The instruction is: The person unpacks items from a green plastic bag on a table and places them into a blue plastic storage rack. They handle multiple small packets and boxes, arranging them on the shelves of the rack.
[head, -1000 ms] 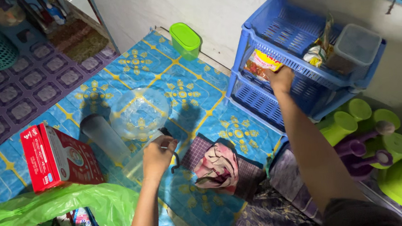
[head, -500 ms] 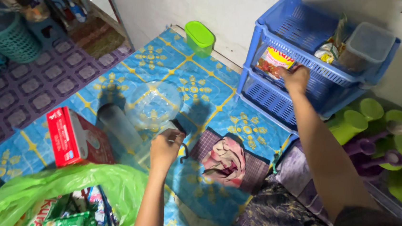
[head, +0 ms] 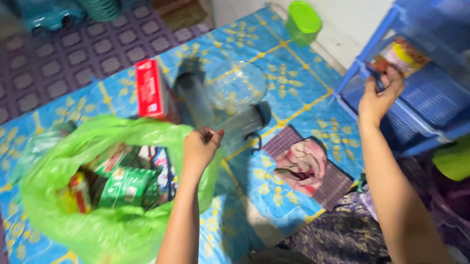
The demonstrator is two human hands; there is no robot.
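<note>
**Floor mat, unpacking in progress: hands and contents**

Right hand [head: 376, 99]: raised to the blue slatted plastic rack [head: 439, 93] off the mat's right edge. Fingers closed together on a small dark item at the rack's upper tier, beside a colourful soft packet [head: 399, 57] already lying there. What the item is cannot be told; the picture is blurred.

Left hand [head: 200, 148]: over the rim of the green plastic bag [head: 103, 237], fingers curled shut; whether they pinch the bag's edge or something thin cannot be told.

Progress, as judged: one packet shelved, most goods unshelved. The bag, thin, crinkled and translucent, lies open at the mat's lower left holding several glossy packets [head: 122, 185].

Loose on the patterned blue vinyl mat [head: 300, 104], mid-mat:
- red cardboard box [head: 149, 88], rectangular, standing
- clear plastic container [head: 237, 84], rounded, see-through
- dark cylindrical container [head: 194, 99]
- folded pink-and-check cloth [head: 305, 165]

At the mat's top edge, by the wall: a green lidded tub [head: 303, 21].
</note>
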